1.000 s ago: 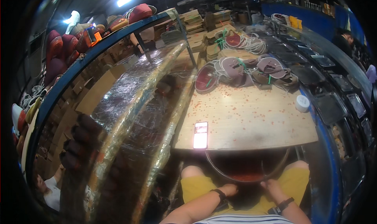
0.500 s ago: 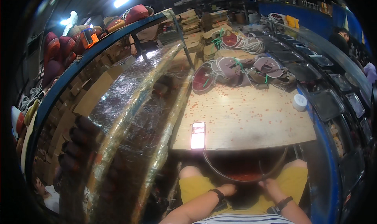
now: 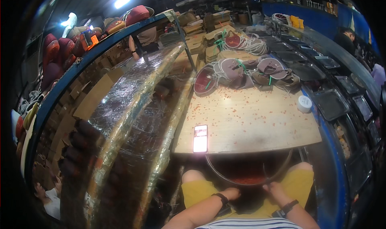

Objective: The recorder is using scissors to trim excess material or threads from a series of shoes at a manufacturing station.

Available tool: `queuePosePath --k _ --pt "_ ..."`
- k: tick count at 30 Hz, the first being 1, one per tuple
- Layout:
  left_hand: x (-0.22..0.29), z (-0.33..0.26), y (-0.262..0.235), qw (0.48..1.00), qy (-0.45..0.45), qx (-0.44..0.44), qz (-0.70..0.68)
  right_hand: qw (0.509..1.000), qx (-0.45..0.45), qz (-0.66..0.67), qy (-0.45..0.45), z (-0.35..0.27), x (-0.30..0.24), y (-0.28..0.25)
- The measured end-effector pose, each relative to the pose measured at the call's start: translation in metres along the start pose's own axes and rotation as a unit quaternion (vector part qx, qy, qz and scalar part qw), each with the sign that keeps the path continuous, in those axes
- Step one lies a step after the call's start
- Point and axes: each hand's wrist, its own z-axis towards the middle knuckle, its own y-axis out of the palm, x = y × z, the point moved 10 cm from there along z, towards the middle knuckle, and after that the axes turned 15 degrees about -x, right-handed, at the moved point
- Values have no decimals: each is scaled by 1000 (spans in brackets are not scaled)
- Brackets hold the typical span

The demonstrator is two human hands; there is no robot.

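Two hands lie low between the knees, the left hand (image 3: 231, 194) and the right hand (image 3: 275, 190) apart, both with curled fingers; whether either grips anything, I cannot tell. Just in front of them, partly under the surface (image 3: 261, 138), is a round tub (image 3: 217, 171) with reddish bits inside, the right hand near its rim. On top, a lit phone (image 3: 200, 139) lies by the front edge, a white jar (image 3: 304, 104) stands at the right, and purplish shoe parts (image 3: 231, 69) are heaped at the back.
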Motion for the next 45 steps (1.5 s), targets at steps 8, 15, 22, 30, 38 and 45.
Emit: queuePosePath --k 8,15,22,30,38,45 --pt "-2 -1 1 1000 4 4 -2 1000 -1 -17 9 -1 -4 1" --pt "0 0 0 1000 8 9 -5 1000 3 -6 -4 0 -1 0" --pt "-1 2 1 1000 5 0 -2 1000 10 -15 -18 3 0 1" --pt "3 -5 -5 1000 -4 26 -1 999 16 4 -42 11 14 3" --pt "-3 2 2 1000 -6 -5 4 998 23 -23 -54 5 1 2" --pt "-1 3 2 1000 -2 -4 2 997 27 -55 -45 4 2 0"
